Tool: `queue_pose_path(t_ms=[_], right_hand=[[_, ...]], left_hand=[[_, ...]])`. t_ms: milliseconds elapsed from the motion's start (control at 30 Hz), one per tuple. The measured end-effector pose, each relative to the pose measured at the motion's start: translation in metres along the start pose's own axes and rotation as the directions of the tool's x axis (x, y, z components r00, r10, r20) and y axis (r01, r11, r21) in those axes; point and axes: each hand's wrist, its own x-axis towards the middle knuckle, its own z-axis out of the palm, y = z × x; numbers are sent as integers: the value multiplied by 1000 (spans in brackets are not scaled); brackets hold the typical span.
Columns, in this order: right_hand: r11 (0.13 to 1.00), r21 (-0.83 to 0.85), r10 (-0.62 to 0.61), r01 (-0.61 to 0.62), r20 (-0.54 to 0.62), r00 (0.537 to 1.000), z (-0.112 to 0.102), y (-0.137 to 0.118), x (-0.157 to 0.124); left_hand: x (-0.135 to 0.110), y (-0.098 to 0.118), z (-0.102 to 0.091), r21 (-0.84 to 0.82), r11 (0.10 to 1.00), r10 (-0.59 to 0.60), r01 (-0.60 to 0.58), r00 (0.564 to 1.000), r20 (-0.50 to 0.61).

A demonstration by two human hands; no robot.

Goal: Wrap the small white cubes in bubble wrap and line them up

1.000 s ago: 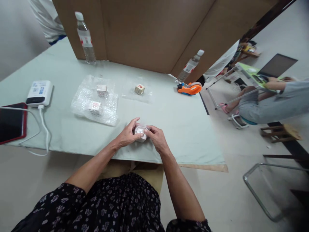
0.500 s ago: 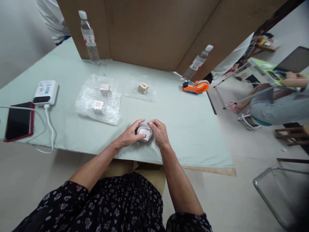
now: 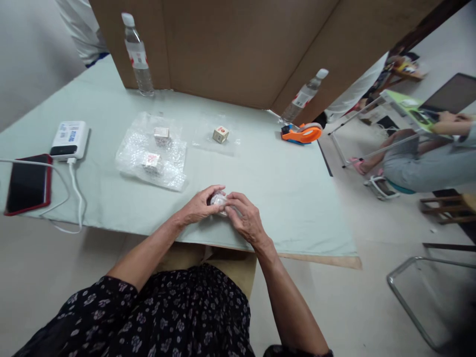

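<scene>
Near the front edge of the table, a small box wrapped in clear plastic sits between my hands. My left hand grips it from the left, thumb in front and fingers behind. My right hand pinches the plastic on the right side, covering part of the box. Beyond my hands, a small printed box rests on a flat clear plastic sheet. To its left, two more small boxes, one farther back and one nearer, lie on bubble wrap.
An orange tape dispenser lies at the right, beside a water bottle. Another bottle stands before a tall cardboard panel. At left are a cabled power bank and a phone. A person sits far right.
My right hand has turned and come over the right side of the wrapped box, its fingers now on the plastic there. My left hand keeps its hold.
</scene>
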Motion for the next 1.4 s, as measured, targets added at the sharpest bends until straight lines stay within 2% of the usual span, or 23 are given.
queue_pose_path(t_ms=[133,267,400,567,767,1033,1167,1300,1400], right_hand=[[991,-113,-62,68,52,997,-3,0,-6],[986,-133,-100,104,37,994,-1,3,-8],[996,-79,-44,44,10,999,-1,5,-10],[1000,22,13,-14,48,999,-6,6,-9],[999,-45,1,3,86,996,-6,4,-3],[998,-56,15,-14,4,1000,-6,2,5],[996,-78,34,-34,0,999,-9,3,12],[991,-125,39,-40,-10,999,-7,3,21],[984,-172,28,-38,-61,998,-4,1,30]], left_hand=[[-3,4,-7,39,999,32,-37,994,105],[-8,10,-14,96,992,56,-77,977,207],[-10,9,-15,69,991,95,-111,976,195],[-6,3,-14,-12,996,94,-94,976,194],[-5,10,-12,-29,999,49,-45,985,163],[-2,4,-12,-63,998,28,-20,992,120],[0,2,-10,-110,994,30,-19,995,99],[1,4,-9,-127,992,34,-22,995,91],[1,6,-8,-112,994,12,-4,997,75]])
